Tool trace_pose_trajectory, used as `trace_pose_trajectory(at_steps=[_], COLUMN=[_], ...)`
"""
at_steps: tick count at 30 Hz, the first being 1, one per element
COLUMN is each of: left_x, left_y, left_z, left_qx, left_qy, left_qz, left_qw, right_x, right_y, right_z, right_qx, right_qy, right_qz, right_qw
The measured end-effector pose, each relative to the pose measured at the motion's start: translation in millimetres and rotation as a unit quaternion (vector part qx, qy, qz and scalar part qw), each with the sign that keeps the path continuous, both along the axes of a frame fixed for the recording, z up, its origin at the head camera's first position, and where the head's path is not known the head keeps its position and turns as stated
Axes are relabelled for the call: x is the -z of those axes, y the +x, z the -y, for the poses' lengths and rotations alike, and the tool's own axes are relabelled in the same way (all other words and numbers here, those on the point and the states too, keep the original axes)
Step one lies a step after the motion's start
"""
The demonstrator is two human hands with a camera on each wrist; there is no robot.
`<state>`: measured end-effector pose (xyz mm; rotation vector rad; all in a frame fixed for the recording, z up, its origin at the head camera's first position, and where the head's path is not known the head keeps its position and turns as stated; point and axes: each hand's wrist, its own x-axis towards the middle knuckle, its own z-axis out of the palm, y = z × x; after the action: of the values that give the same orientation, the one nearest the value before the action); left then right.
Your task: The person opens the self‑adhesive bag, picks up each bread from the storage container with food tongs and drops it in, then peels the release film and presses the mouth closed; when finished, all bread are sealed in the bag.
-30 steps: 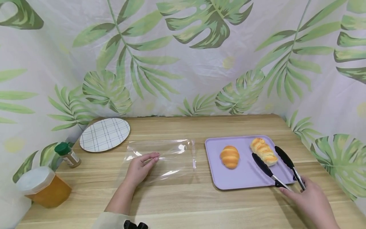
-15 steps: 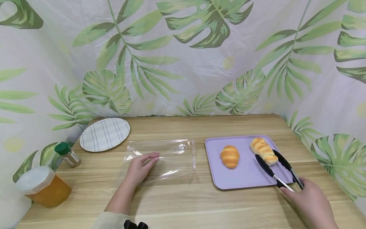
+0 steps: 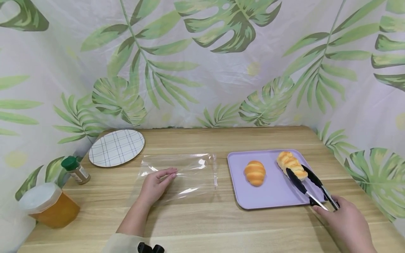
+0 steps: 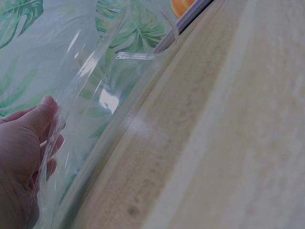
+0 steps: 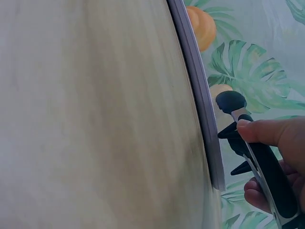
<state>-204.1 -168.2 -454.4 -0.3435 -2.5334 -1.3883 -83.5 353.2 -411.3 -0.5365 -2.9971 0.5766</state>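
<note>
My left hand (image 3: 157, 185) pinches a clear plastic zip bag (image 3: 190, 179) between thumb and fingers; in the left wrist view its film (image 4: 83, 95) stands up from the wood. The bag's zip end points right. My right hand (image 3: 346, 219) grips black-tipped metal tongs (image 3: 308, 191), whose dark handle (image 5: 274, 181) shows in the right wrist view. The tong tips lie on either side of the near end of a long twisted bread loaf (image 3: 290, 164); whether both touch it I cannot tell. The loaf rests on a lilac tray (image 3: 269, 198), with a croissant-shaped roll (image 3: 255, 173) to its left.
On the left stand a checked oval plate (image 3: 117, 148), a green-capped spice jar (image 3: 76, 170) and an amber container with a white lid (image 3: 50, 207). Leaf-patterned cloth (image 3: 202, 70) hangs behind the wooden table (image 3: 221, 232).
The tong tips have drawn closer together around the loaf's near end, the left tip moving right. My left hand and the bag stay where they were.
</note>
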Motion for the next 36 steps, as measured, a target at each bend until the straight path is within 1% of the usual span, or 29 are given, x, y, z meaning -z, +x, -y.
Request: trace_pose_trajectory(at_steps=[4, 8, 11, 13, 15, 18, 22, 25, 28, 32, 36], left_x=[0.9, -0.1, 0.0, -0.1, -0.1, -0.4, -0.1, -0.6, -1.2, -1.1, -0.5], left_y=[-0.5, -0.2, -0.4, -0.4, -0.4, -0.1, 0.3, 0.6, 0.5, 0.1, 0.4], left_z=[-0.1, -0.2, -0.1, -0.3, -0.7, -1.3, -1.7, -1.9, -2.1, -2.0, -1.3], left_qx=[-0.001, -0.002, -0.003, -0.003, -0.003, -0.003, -0.001, 0.001, 0.005, 0.01, 0.015], left_qy=[-0.002, -0.002, -0.001, -0.002, -0.004, -0.009, -0.01, -0.009, -0.011, -0.006, -0.001], left_qz=[-0.006, -0.004, -0.002, -0.004, -0.007, -0.014, -0.017, -0.015, -0.017, -0.02, -0.018], left_qw=[1.0, 1.0, 1.0, 1.0, 1.0, 0.9998, 0.9998, 0.9999, 0.9998, 0.9997, 0.9997], right_x=[-6.8, -17.4, -23.9, -26.7, -29.0, -31.3, -33.1, -33.6, -34.3, -36.4, -37.4], right_y=[0.1, -3.9, -9.0, -12.4, -16.1, -21.9, -31.1, -39.6, -49.3, -62.0, -73.6], right_z=[-0.6, 0.5, 6.3, 12.2, 19.4, 31.8, 49.8, 62.7, 74.0, 87.0, 99.4], right_qx=[-0.022, -0.062, -0.09, -0.113, -0.139, -0.187, -0.245, -0.277, -0.3, -0.321, -0.337], right_qy=[-0.008, -0.008, -0.004, -0.004, -0.002, -0.007, -0.018, -0.021, -0.017, 0.0, 0.0], right_qz=[-0.017, -0.027, -0.033, -0.045, -0.06, -0.084, -0.096, -0.089, -0.072, -0.044, -0.029], right_qw=[0.9996, 0.9977, 0.9953, 0.9926, 0.9884, 0.9788, 0.9645, 0.9563, 0.951, 0.9462, 0.9411])
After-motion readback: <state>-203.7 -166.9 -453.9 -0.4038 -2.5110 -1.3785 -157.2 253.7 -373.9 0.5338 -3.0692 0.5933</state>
